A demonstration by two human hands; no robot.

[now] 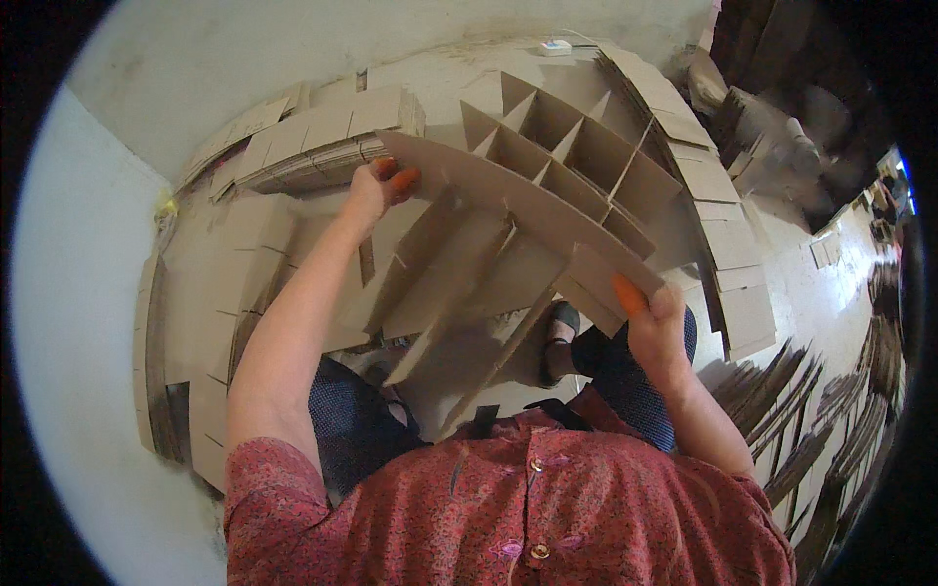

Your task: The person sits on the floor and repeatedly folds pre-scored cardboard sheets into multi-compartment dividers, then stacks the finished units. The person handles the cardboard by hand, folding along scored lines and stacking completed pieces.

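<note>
Between my hands hangs a cardboard divider grid (557, 137), its brown strips crossing one another to form several open cells. A long strip (508, 190) runs slantwise across it from my left hand to my right. My left hand (379, 190), with orange covers on the fingertips, is closed around that strip's upper left end. Near the strip's lower right end, my right hand (653, 308) grips the cardboard, an orange-covered finger or thumb lying on its face. Several strips (469, 303) stick out from the long one toward my body.
Stacks of slotted cardboard strips lie at the back left (322, 137), along the left wall (210, 342) and in a long row on the right (718, 205). More strips stand on edge (782, 410) at the lower right. A white power socket (554, 47) sits on the floor at the back.
</note>
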